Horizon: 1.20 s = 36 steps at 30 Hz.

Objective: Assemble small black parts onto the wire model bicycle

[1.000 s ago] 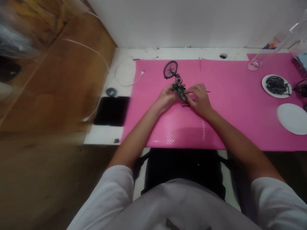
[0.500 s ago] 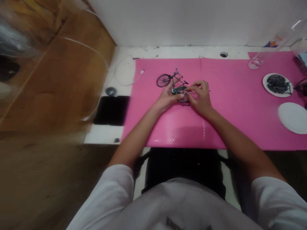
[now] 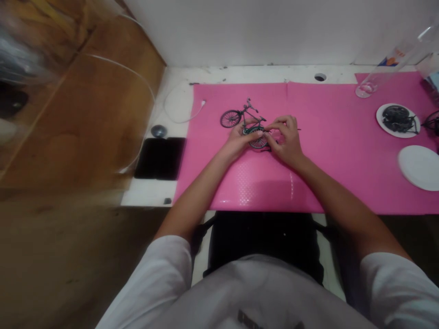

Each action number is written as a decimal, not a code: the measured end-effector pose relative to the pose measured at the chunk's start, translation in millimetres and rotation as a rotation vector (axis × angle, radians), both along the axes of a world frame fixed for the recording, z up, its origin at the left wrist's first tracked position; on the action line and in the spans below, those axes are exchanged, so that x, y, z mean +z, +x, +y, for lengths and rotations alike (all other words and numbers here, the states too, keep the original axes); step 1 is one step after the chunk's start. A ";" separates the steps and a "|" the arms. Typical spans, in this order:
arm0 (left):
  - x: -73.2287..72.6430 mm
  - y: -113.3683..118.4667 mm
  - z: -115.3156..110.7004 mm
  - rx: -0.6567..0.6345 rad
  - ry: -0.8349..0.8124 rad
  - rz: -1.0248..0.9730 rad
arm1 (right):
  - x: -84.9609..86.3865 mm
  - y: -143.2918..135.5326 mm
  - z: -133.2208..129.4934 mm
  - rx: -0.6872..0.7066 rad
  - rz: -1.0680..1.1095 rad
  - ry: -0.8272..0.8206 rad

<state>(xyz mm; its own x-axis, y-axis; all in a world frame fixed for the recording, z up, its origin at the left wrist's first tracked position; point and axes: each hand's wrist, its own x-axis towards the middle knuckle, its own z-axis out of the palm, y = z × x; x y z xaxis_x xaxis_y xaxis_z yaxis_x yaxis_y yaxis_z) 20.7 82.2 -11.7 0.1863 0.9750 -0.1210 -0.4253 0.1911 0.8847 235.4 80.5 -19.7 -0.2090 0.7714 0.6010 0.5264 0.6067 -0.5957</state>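
A small dark model bicycle (image 3: 245,119) is held over the pink mat, its front wheel toward the far left and its rear wheel nearer me. My left hand (image 3: 239,138) grips it around the rear part of the frame, with the thumb over the rear wheel. On the other side, my right hand (image 3: 287,140) is closed in a pinch at the rear wheel. A thin dark rod sticks out behind its fingers; its kind is too small to tell. The right fingertips hide just where they meet the bicycle.
On the pink mat (image 3: 343,160) at right are a white plate (image 3: 380,124) of dark parts and a second white plate (image 3: 420,168). A clear plastic bottle (image 3: 368,87) stands behind them. At left lie a black flat object (image 3: 160,158), a small round object (image 3: 159,131) and a white cable (image 3: 185,121).
The model bicycle has shifted slightly left and turned a little in my left hand. My right hand stays pinched at the rear wheel, almost in the same place.
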 end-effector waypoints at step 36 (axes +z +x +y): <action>-2.1 -1.8 1.3 -0.108 0.044 -0.045 | 1.9 -2.7 -1.6 -0.050 0.092 0.087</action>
